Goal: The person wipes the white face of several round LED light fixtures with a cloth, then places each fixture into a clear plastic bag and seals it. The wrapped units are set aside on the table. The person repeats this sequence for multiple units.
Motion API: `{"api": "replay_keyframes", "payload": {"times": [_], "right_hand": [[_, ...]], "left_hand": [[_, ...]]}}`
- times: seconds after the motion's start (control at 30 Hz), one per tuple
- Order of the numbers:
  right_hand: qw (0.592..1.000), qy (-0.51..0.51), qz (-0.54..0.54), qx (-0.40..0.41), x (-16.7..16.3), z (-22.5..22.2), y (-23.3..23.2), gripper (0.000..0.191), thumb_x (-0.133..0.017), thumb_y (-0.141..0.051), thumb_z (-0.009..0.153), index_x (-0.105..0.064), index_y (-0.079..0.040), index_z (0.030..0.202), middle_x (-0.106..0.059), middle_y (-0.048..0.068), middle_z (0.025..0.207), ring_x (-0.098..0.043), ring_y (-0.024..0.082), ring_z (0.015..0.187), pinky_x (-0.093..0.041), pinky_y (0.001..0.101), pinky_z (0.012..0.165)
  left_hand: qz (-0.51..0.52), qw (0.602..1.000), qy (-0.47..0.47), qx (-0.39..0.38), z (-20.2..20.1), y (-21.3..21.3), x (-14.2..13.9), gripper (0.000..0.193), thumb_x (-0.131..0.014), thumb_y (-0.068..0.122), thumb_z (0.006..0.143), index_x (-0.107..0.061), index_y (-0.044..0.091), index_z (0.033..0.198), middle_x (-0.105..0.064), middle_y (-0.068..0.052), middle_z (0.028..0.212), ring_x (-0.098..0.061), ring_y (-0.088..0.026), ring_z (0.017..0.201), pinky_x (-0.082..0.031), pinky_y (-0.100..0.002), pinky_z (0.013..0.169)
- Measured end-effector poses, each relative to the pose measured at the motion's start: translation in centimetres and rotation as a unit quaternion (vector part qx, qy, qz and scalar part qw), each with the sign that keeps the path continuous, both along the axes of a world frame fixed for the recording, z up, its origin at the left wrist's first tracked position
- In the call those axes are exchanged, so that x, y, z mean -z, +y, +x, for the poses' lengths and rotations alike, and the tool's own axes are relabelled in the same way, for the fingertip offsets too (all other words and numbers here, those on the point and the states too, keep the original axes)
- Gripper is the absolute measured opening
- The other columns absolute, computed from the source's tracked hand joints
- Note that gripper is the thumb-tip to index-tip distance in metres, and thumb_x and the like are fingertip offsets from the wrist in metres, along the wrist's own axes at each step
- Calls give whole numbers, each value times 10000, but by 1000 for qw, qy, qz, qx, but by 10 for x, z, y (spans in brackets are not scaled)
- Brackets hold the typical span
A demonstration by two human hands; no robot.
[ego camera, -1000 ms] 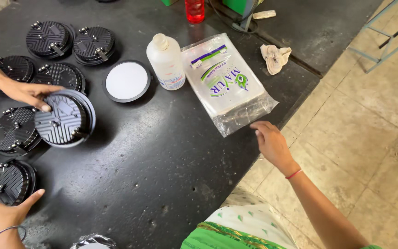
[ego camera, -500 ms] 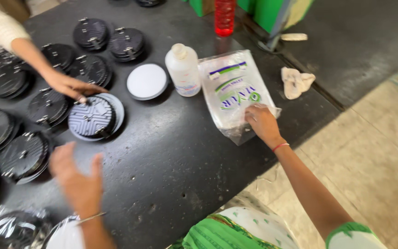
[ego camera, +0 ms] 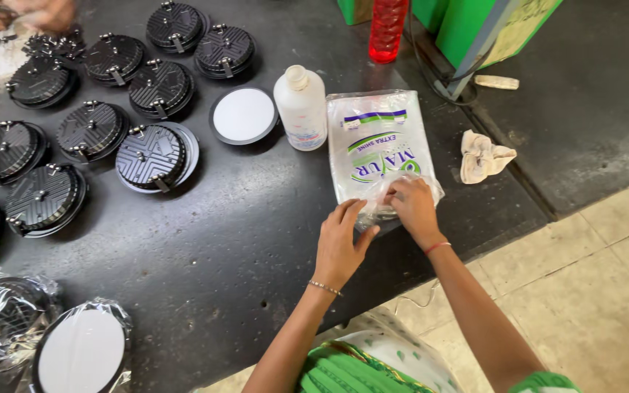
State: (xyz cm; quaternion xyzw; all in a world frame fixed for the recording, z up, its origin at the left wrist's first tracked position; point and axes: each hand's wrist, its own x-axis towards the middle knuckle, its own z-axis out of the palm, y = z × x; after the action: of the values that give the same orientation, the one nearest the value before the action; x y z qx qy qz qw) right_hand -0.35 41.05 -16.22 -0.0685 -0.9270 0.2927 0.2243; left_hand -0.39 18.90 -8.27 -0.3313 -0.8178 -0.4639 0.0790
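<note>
A clear plastic packet (ego camera: 380,149) with green and blue print lies flat on the dark table (ego camera: 205,262), near its front edge. My right hand (ego camera: 410,206) pinches the packet's near end, fingers closed on the plastic. My left hand (ego camera: 341,240) rests beside it at the packet's near left corner, fingertips touching the plastic. A white plastic bottle (ego camera: 301,108) stands just left of the packet.
Several round black ribbed discs (ego camera: 151,155) cover the table's left and back. A white-faced disc (ego camera: 243,115) lies near the bottle. Two wrapped discs (ego camera: 81,351) sit at front left. A crumpled cloth (ego camera: 480,155), a red bottle (ego camera: 387,28), another person's hands (ego camera: 27,14) at far left.
My left hand has come across from the table's left to the packet. My right hand has closed on the packet's near end. The other person's hand has left the disc.
</note>
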Motion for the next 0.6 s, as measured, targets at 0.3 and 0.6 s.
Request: {"api": "replay_keyframes", "payload": {"times": [0.3,0.6], "right_hand": [[994,-26,-109,12,6,-19,21,116,-752,-163,833,-739,-61,888,-697,128,860,-657,303,772,-517,406,682],[947,-90,-263,-163,-29,55,-10,145,-592,-153,1005,-595,-19,951,-582,25,837,-538,131,786,-460,287,727]], "left_hand": [[-113,982,144,-34,-8,36,49,411,-753,285,871,-694,130,1247,-574,-115,1275,-535,-316,1181,-408,-467,946],[-173,980,86,-55,-16,43,70,177,-754,226,797,-747,109,929,-543,-104,1315,-489,-305,1252,-387,-478,957]]}}
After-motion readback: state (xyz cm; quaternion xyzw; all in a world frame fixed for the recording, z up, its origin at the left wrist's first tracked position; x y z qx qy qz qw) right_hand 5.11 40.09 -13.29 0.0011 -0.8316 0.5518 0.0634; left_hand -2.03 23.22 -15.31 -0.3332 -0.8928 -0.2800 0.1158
